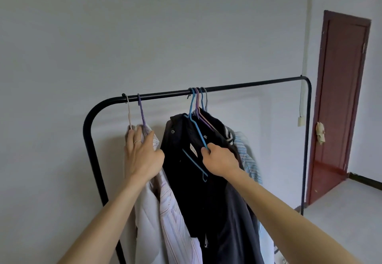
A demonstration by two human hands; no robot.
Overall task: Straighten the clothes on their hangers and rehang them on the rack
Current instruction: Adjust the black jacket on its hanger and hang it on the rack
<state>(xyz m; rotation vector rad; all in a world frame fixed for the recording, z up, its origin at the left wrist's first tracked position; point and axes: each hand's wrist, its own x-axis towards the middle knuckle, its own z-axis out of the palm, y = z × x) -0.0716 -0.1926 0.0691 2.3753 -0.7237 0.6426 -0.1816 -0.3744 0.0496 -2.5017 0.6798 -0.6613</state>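
Observation:
A black metal rack [248,85] stands before a pale wall. On its left end hang a white garment [147,218] and a pale striped shirt [177,222], on a beige and a purple hanger [142,111]. My left hand [142,154] rests flat on their shoulders, fingers spread. In the middle, a dark shirt [186,181] hangs crooked, slipped partly off a blue hanger [196,131]. My right hand [219,160] pinches that hanger's arm. Several more hangers bunch behind it, carrying a dark garment and a blue striped shirt [248,160].
The rack's right stretch of bar carries nothing. A dark red door [341,102] stands at the right, a rag hanging on its edge. A white cord with a switch [300,121] dangles beside the rack's right post. Pale floor lies at the right.

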